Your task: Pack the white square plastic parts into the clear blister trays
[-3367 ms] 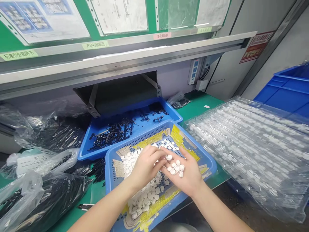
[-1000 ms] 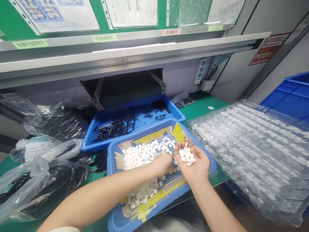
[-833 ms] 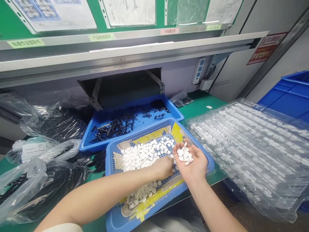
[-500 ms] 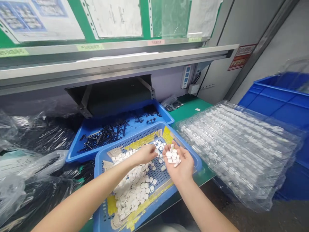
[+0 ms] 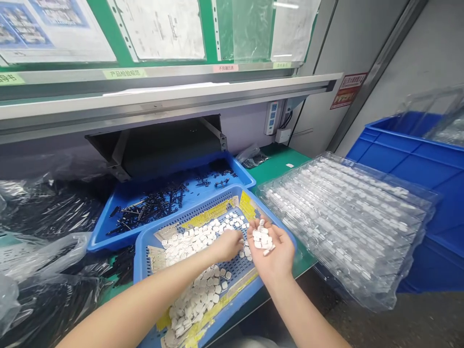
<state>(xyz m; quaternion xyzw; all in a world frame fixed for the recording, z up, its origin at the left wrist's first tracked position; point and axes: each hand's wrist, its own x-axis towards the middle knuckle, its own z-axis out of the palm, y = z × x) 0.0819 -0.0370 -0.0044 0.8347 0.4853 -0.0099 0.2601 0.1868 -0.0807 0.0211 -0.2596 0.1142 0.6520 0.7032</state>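
My right hand (image 5: 274,253) is palm up and cupped over the right side of the basket, with a small heap of white plastic pieces (image 5: 263,239) resting in it. Just left of it, my left hand (image 5: 229,245) is low over the basket, its fingers pinched together; whatever is between the fingertips is hidden. The blue basket (image 5: 139,261) has perforated walls patched with yellow tape and cardboard. Many loose white pieces (image 5: 195,304), small with rounded corners, lie in it, thickest on the left.
Behind the basket, a blue tray (image 5: 103,227) holds thin black parts (image 5: 152,208). On the right are stacked clear blister trays (image 5: 348,217) with white pieces, beside a blue crate (image 5: 427,164). Plastic bags (image 5: 50,203) of black parts lie left. A metal-edged shelf (image 5: 163,104) runs above.
My left hand has moved slightly down and right, closer to my cupped right hand. The right hand still holds its heap of white pieces. The whole view has shifted a little.
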